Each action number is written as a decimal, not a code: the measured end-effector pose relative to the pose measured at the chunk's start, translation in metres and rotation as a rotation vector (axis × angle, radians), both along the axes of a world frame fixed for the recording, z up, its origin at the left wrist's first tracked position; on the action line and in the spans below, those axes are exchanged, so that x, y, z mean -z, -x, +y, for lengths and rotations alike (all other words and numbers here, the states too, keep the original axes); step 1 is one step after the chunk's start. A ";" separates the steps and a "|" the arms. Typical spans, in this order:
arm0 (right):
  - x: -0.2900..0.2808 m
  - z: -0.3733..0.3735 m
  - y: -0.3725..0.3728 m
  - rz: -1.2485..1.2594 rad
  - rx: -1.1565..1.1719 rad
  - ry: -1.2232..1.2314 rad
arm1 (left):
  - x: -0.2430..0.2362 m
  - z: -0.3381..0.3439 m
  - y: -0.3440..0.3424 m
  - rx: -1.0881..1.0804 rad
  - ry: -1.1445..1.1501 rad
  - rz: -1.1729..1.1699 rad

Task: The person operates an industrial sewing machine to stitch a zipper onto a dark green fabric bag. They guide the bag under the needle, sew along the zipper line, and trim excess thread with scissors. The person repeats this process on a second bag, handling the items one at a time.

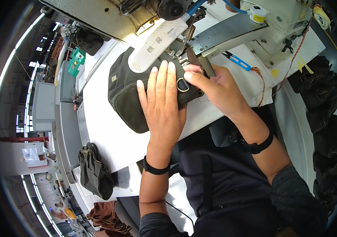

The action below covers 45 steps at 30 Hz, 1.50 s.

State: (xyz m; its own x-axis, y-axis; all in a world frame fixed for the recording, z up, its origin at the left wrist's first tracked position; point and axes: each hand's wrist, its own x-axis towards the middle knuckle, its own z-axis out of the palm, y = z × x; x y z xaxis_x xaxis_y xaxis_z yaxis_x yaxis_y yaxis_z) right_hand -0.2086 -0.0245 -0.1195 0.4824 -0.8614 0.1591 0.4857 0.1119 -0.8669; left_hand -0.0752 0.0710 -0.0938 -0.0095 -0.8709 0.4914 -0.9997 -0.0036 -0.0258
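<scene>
An olive-green fabric bag point(125, 98) lies on the white worktable point(113, 154) beneath a sewing machine point(279, 31). My left hand point(158, 102) rests flat on the bag, fingers stretched out and pointing at the presser foot point(182, 57). My right hand point(219, 91) has its thumb and fingers closed on the bag's edge by a fabric tab, just beside a metal D-ring point(182, 85) and below the needle area. The machine's white arm cover point(156, 43) hangs over the bag's top, hiding part of it.
Blue thread snips point(237, 61) lie right of the machine bed. Another olive bag point(93, 170) sits at the table's left, with brown pieces point(107, 217) below. Dark bundles point(326, 118) are piled at far right. A green box point(75, 61) stands behind. People point(60, 211) work in the left background.
</scene>
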 end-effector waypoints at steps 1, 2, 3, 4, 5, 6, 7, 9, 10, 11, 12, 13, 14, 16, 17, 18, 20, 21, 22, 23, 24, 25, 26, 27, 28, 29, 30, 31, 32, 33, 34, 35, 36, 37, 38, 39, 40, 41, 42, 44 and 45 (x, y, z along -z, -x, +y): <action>0.000 0.000 0.002 0.002 -0.036 -0.042 | -0.001 0.001 0.004 -0.007 0.000 0.030; -0.003 -0.002 0.006 0.027 -0.076 -0.052 | -0.003 0.002 0.008 -0.015 0.001 0.061; -0.008 -0.006 0.011 0.054 -0.116 -0.062 | -0.005 0.003 0.011 -0.011 0.002 0.094; -0.012 -0.009 0.015 0.081 -0.157 -0.073 | -0.009 0.003 0.015 -0.008 0.003 0.127; -0.015 -0.010 0.018 0.078 -0.174 -0.093 | -0.011 0.004 0.018 -0.006 0.004 0.161; -0.019 -0.011 0.019 0.071 -0.197 -0.110 | -0.013 0.002 0.018 -0.001 0.038 0.177; -0.022 -0.011 0.020 0.065 -0.220 -0.128 | -0.012 0.004 0.017 0.021 0.055 0.156; -0.024 -0.006 0.022 0.072 -0.214 -0.175 | -0.006 0.007 0.013 0.071 0.086 0.113; -0.024 -0.004 0.022 0.071 -0.206 -0.189 | -0.003 0.007 0.015 0.086 0.083 0.171; -0.023 -0.003 0.022 0.069 -0.197 -0.203 | -0.003 0.007 0.017 0.084 0.083 0.218; -0.024 -0.003 0.022 0.071 -0.207 -0.193 | -0.003 0.007 0.018 0.084 0.082 0.264; -0.024 -0.004 0.023 0.073 -0.217 -0.182 | -0.003 0.006 0.018 0.085 0.082 0.310; -0.025 -0.005 0.023 0.074 -0.226 -0.172 | -0.003 0.005 0.016 0.089 0.080 0.340; -0.026 -0.008 0.024 0.073 -0.222 -0.174 | 0.000 0.001 0.014 0.118 0.101 0.396; -0.026 -0.010 0.024 0.073 -0.219 -0.176 | 0.001 -0.001 0.013 0.133 0.112 0.424; -0.025 -0.012 0.023 0.078 -0.232 -0.171 | 0.000 -0.002 0.013 0.131 0.107 0.442; -0.023 -0.017 0.022 0.087 -0.257 -0.162 | -0.001 -0.004 0.012 0.129 0.097 0.478; -0.023 -0.015 0.020 0.083 -0.239 -0.167 | 0.001 -0.004 0.010 0.143 0.102 0.516; -0.025 -0.012 0.018 0.078 -0.221 -0.172 | 0.003 -0.005 0.007 0.156 0.108 0.554; -0.027 -0.011 0.016 0.074 -0.203 -0.177 | 0.005 -0.006 0.005 0.169 0.113 0.592; -0.026 -0.013 0.015 0.075 -0.201 -0.166 | 0.006 -0.008 0.004 0.185 0.119 0.613; -0.025 -0.016 0.015 0.075 -0.198 -0.155 | 0.008 -0.011 0.003 0.193 0.140 0.660; -0.024 -0.018 0.014 0.076 -0.196 -0.144 | 0.010 -0.014 0.002 0.200 0.162 0.707; -0.025 -0.020 0.015 0.082 -0.199 -0.125 | 0.011 -0.018 0.001 0.215 0.182 0.754; -0.026 -0.021 0.015 0.088 -0.201 -0.106 | 0.011 -0.021 0.000 0.228 0.201 0.744; -0.027 -0.023 0.016 0.094 -0.203 -0.088 | 0.010 -0.022 0.000 0.225 0.201 0.780; -0.026 -0.022 0.016 0.113 -0.179 -0.062 | 0.011 -0.022 0.001 0.219 0.200 0.822; -0.026 -0.021 0.015 0.133 -0.154 -0.037 | 0.011 -0.022 0.002 0.212 0.198 0.865; -0.025 -0.020 0.015 0.154 -0.130 -0.012 | 0.010 -0.022 0.003 0.207 0.218 0.865; -0.022 -0.022 0.018 0.178 -0.154 0.038 | 0.011 -0.024 0.004 0.187 0.236 0.860; -0.017 -0.026 0.021 0.203 -0.179 0.088 | 0.010 -0.024 0.006 0.161 0.246 0.795; -0.012 -0.030 0.023 0.228 -0.205 0.136 | 0.010 -0.023 0.008 0.134 0.255 0.731; -0.008 -0.032 0.025 0.233 -0.236 0.161 | 0.012 -0.021 0.010 0.104 0.288 0.653; -0.006 -0.036 0.027 0.256 -0.251 0.223 | 0.009 -0.021 0.013 0.081 0.360 0.487; -0.007 -0.040 0.028 0.279 -0.268 0.284 | 0.006 -0.021 0.015 0.043 0.375 0.374; -0.007 -0.042 0.030 0.297 -0.286 0.342 | 0.003 -0.019 0.017 0.005 0.383 0.256; -0.007 -0.042 0.032 0.285 -0.287 0.368 | 0.001 -0.020 0.019 0.000 0.392 0.206; -0.005 -0.040 0.033 0.283 -0.271 0.352 | 0.004 -0.022 0.019 0.002 0.408 0.181; -0.002 -0.038 0.032 0.268 -0.251 0.337 | 0.004 -0.024 0.018 0.014 0.414 0.192; 0.007 -0.034 0.028 0.273 -0.200 0.262 | 0.006 -0.023 0.018 0.017 0.426 0.207; 0.012 -0.033 0.029 0.297 -0.150 0.250 | 0.008 -0.025 0.019 0.024 0.430 0.217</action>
State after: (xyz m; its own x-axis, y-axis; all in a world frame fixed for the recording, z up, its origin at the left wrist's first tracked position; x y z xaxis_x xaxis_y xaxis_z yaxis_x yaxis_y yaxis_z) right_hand -0.2372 -0.0576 -0.1316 0.6557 -0.7307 0.1900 0.2050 -0.0699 -0.9763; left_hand -0.0938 0.0463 -0.1014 0.1152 -0.5888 0.8000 -0.9817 0.0554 0.1821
